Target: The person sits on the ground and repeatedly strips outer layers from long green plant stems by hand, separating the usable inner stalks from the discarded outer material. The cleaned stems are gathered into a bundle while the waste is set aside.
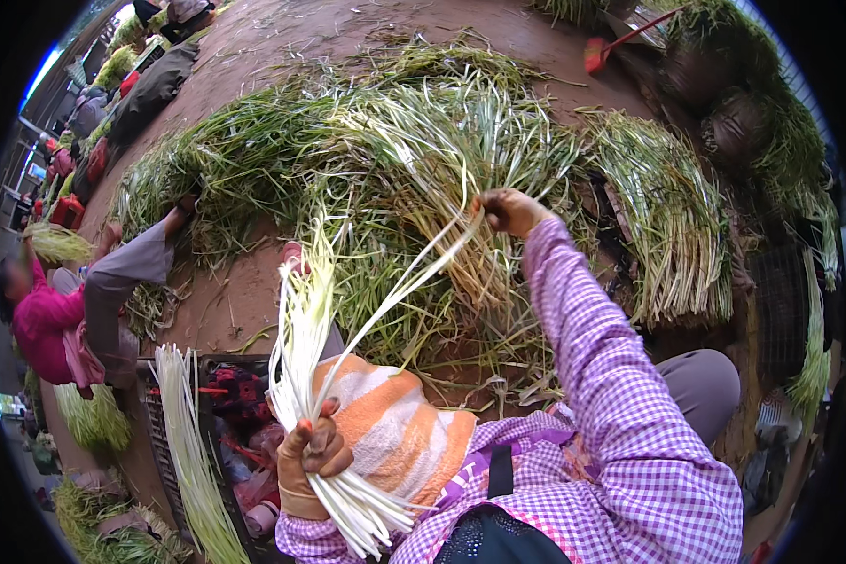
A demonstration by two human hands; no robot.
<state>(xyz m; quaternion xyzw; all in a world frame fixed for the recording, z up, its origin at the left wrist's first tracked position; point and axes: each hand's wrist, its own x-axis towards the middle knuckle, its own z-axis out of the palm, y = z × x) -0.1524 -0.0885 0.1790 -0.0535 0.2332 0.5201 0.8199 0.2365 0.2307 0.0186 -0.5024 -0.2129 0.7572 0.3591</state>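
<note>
My left hand (314,451) is closed round a bunch of pale, white-stemmed garlic chives (303,331), above my lap at lower centre. Further out and to the right, my right hand (511,211) pinches the far end of a few long pale strands (402,289), which run back down to the bunch. Beneath and beyond that hand lies a large heap of green and yellowish leafy stalks (409,148). An orange and white striped towel (402,423) covers my lap.
At left, a dark plastic crate (158,416) holds bags and cloth, with pale stalks (190,444) laid along it. Another person (49,324) in pink sits beyond. Bundled stalks (677,225) lie right; a red-headed tool (596,56) lies at upper right.
</note>
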